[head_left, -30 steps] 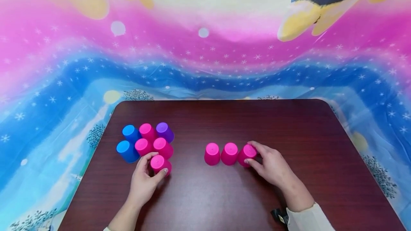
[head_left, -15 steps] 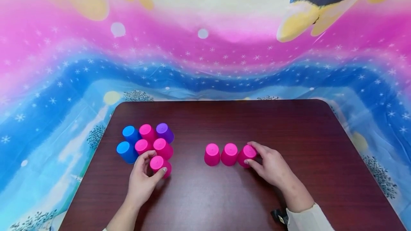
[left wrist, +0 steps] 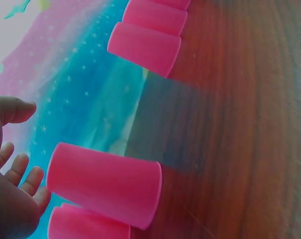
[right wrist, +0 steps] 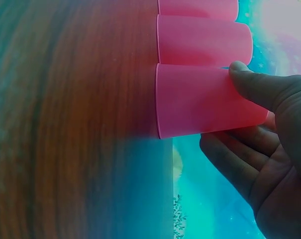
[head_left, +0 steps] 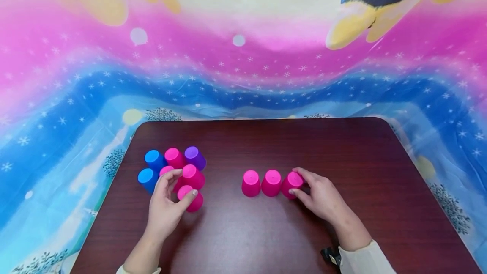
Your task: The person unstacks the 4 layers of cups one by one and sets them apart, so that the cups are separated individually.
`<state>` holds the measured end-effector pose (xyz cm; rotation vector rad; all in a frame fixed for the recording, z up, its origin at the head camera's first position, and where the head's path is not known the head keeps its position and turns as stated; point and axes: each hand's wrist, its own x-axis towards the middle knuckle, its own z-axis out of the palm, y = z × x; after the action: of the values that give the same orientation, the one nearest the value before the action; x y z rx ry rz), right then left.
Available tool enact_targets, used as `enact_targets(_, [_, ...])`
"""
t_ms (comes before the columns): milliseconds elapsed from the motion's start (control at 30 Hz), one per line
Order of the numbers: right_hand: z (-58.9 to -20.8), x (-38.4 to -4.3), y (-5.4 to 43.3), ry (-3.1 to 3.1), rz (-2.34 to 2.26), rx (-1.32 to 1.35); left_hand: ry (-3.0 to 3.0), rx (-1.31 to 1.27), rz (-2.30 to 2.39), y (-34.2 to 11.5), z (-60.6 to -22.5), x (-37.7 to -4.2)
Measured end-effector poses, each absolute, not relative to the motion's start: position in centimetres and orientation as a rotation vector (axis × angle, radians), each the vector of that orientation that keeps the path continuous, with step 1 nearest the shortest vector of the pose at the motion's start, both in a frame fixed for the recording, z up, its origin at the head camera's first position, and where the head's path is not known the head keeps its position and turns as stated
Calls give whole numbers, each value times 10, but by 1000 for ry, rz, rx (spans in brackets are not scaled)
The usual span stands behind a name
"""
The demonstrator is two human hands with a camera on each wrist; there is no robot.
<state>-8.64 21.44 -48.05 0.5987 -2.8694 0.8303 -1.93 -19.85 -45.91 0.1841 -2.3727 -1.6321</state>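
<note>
All the cups stand upside down. My left hand (head_left: 165,210) hovers beside the nearest pink cup (head_left: 195,202) of the left cluster. In the left wrist view the thumb (left wrist: 16,109) is spread away from the fingers, and that pink cup (left wrist: 105,184) stands on the table outside them. On the right, my right hand (head_left: 324,198) grips the end pink cup (head_left: 292,185) of a row of three between thumb and fingers. The right wrist view has that cup (right wrist: 200,102) resting on the table, with the thumb on one side and fingers on the other.
Behind the left hand are two blue cups (head_left: 146,179), a purple cup (head_left: 195,158) and several pink cups (head_left: 194,176). Two more pink cups (head_left: 251,184) complete the right row. The brown table (head_left: 247,240) ends at a patterned cloth (head_left: 243,92).
My left hand has let go of the nearest pink cup; its thumb and fingers have spread and moved up off it. The right hand has stayed on its cup.
</note>
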Motion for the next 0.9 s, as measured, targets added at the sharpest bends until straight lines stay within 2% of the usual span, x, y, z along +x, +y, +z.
enact_targets(367, [-481, -86, 215, -2873, 831, 591, -2350, 38, -1674, -177, -447, -35])
enact_targets(900, [-481, -86, 216, -2867, 840, 596, -2253, -227, -1870, -134, -452, -53])
